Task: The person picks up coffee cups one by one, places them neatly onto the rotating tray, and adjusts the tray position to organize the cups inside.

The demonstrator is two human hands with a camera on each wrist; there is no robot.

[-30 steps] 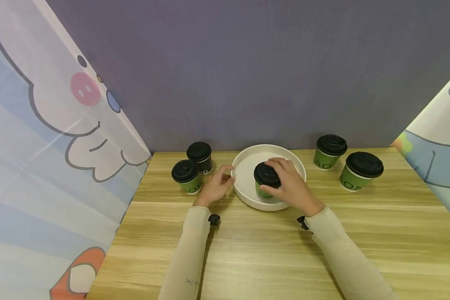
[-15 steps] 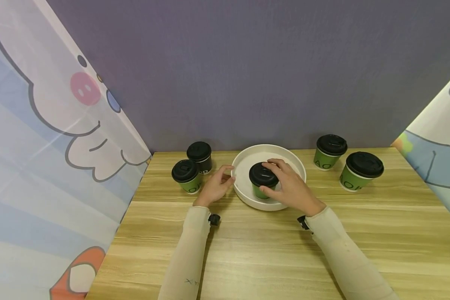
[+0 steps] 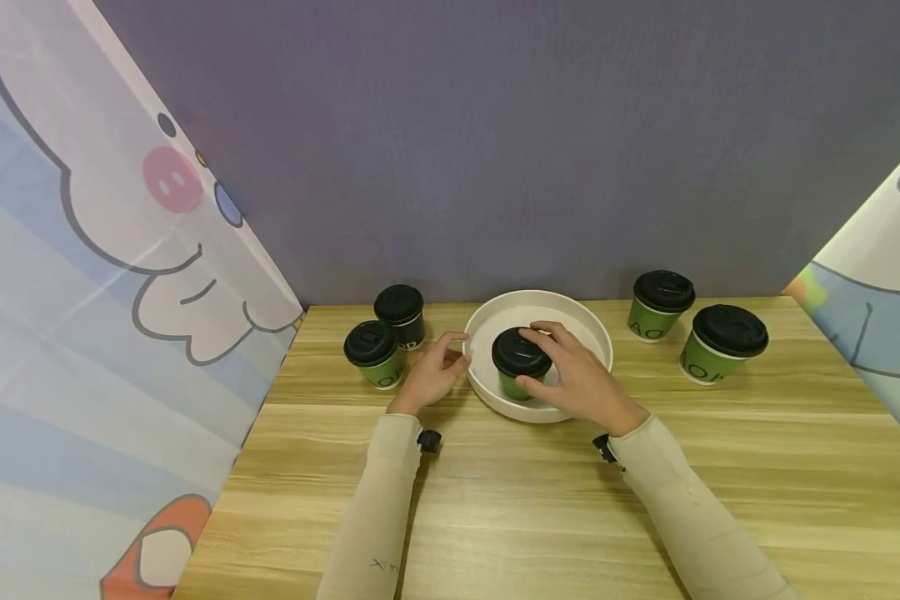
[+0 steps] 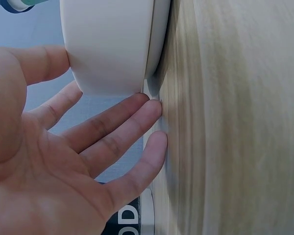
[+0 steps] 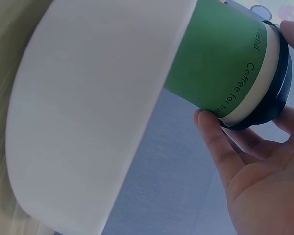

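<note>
— Why is the left hand (image 3: 431, 372) at the tray (image 3: 570, 319)?
— Its fingers lie straight and loose against the left rim, seemingly steadying it.

— And the right hand (image 3: 579, 377)?
— Its fingertips pinch the black lid of the green cup (image 3: 520, 364), which stands upright inside the tray, left of centre.
</note>
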